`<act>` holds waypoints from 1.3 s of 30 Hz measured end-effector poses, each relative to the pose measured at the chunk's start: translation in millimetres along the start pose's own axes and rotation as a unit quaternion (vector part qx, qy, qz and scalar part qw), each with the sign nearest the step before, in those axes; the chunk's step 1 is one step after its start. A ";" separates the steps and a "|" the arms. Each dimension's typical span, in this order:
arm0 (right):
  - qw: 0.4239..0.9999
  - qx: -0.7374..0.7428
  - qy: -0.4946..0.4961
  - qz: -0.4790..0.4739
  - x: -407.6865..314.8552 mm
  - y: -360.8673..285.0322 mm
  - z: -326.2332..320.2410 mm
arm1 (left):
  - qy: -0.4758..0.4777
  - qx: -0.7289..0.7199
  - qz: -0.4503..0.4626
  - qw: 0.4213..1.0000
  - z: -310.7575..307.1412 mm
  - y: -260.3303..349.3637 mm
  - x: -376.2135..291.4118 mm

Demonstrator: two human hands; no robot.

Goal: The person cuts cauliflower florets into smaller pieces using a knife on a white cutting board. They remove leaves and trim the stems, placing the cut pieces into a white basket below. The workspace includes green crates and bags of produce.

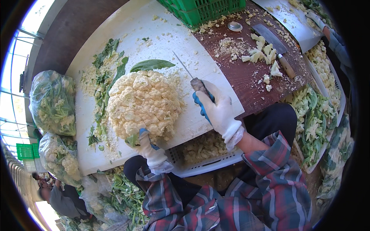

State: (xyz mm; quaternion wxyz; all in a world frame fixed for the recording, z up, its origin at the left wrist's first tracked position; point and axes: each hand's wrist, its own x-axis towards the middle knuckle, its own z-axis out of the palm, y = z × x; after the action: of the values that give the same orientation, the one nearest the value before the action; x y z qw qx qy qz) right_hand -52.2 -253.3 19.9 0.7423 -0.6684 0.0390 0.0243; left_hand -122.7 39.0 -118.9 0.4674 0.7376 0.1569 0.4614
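A large cauliflower head rests curd side up on a white cutting board. My left hand, in a white glove with blue coating, touches its near edge; most of its fingers are hidden under or behind the head. In my gloved right hand is a knife with a thin narrow blade and a worn handle. Its blade points up and away, to the right of the cauliflower and apart from it. A loose green leaf lies just beyond the head.
A cleaver lies on the brown board beside cut florets. Behind stands a green crate. A white basket of florets sits below the board. Bagged cauliflowers are at left. A co-worker's gloved hand shows at far right.
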 end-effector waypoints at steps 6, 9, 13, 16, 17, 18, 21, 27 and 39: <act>0.962 -0.227 -0.034 -0.149 -23.0 43.8 18.2 | -0.003 -0.066 -0.057 0.996 19.9 38.9 0.0; 0.967 -0.245 -0.060 0.043 10.6 47.8 11.1 | 0.013 -0.053 -0.022 0.998 20.9 39.1 0.8; 0.974 -0.204 0.031 -0.091 -1.2 41.1 23.4 | -0.023 0.100 0.118 0.988 12.9 20.8 0.2; 0.975 -0.194 0.000 -0.109 -9.4 45.8 29.6 | -0.095 0.207 0.255 0.940 8.1 32.0 -2.7; 0.974 -0.201 -0.021 -0.102 -10.0 47.3 29.9 | -0.104 0.215 0.268 0.933 9.7 35.9 -2.0; 0.978 -0.198 -0.036 -0.060 -6.3 45.0 31.4 | -0.108 0.227 0.281 0.926 7.3 41.3 0.9; 0.977 -0.183 -0.081 0.068 13.2 38.5 26.7 | -0.083 0.118 0.151 0.978 -4.1 67.0 12.2; 0.975 -0.196 -0.032 0.100 13.8 56.7 28.6 | -0.001 -0.151 -0.167 0.974 -20.5 159.1 46.9; 0.964 -0.217 0.044 -0.146 -9.8 36.4 21.4 | -0.186 -0.205 -0.248 0.929 20.8 91.6 124.8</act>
State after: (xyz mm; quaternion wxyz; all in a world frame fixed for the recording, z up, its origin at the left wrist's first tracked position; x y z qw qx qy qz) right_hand -64.6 -228.0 -13.0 0.5725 -0.8123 -0.0329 -0.1058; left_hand -58.3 63.3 21.3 0.7286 0.6360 0.1469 0.2078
